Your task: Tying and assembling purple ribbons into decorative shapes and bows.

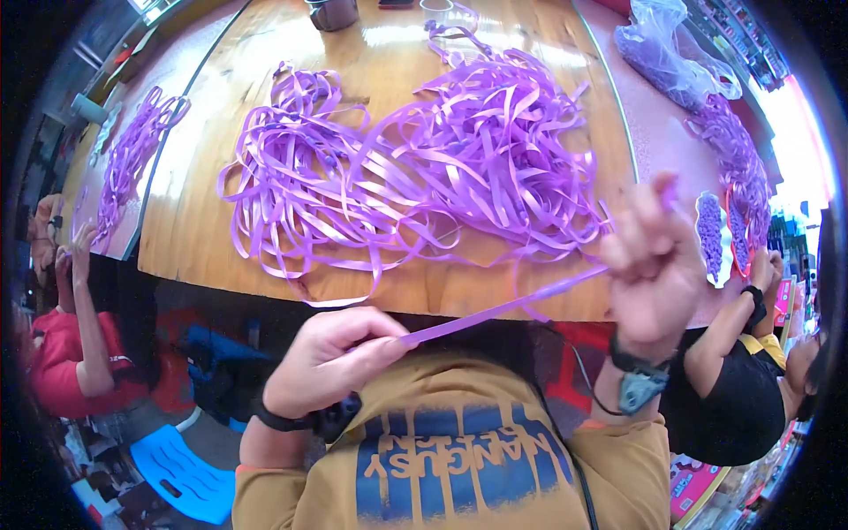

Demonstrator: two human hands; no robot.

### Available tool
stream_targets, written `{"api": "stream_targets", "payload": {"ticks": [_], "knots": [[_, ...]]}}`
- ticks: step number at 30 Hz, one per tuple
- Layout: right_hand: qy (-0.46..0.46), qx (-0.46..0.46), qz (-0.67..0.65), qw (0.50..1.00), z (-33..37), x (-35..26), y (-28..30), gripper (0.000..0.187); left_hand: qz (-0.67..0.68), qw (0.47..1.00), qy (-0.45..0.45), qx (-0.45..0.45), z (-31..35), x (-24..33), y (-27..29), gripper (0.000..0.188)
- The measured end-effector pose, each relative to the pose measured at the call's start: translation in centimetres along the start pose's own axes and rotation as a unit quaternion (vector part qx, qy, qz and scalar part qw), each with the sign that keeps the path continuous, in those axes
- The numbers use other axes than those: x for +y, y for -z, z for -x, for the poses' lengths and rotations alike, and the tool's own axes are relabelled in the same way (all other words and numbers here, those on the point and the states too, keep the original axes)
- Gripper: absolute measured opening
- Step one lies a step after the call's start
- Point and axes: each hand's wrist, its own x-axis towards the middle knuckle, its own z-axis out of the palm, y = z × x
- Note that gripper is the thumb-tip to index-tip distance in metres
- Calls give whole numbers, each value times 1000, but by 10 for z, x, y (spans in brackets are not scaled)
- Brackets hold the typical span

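A purple ribbon strip (503, 309) runs taut between my two hands in front of my chest. My left hand (331, 358) pinches its lower end between thumb and fingers. My right hand (649, 265) is raised higher and closed on the strip's upper end. Behind them a big tangled heap of purple ribbon (415, 168) lies on the wooden table (190, 230), and the held strip leads up toward that heap.
A person in red (66, 344) sits at the left beside another ribbon bundle (132, 150). A person in black (738, 353) works at the right near small purple pieces (711, 225). A clear bag (667, 49), a dark cup (334, 12) and a blue stool (181, 477) are around.
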Motion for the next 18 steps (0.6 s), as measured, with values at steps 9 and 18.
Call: {"api": "stream_targets", "payload": {"ticks": [9,18], "knots": [[209,42,232,949,-23,-116,86,26,-123,974,19,190,61,-18,67,5],[302,-10,787,538,-17,-10,27,35,-150,984,-70,62,29,0,37,8]]}}
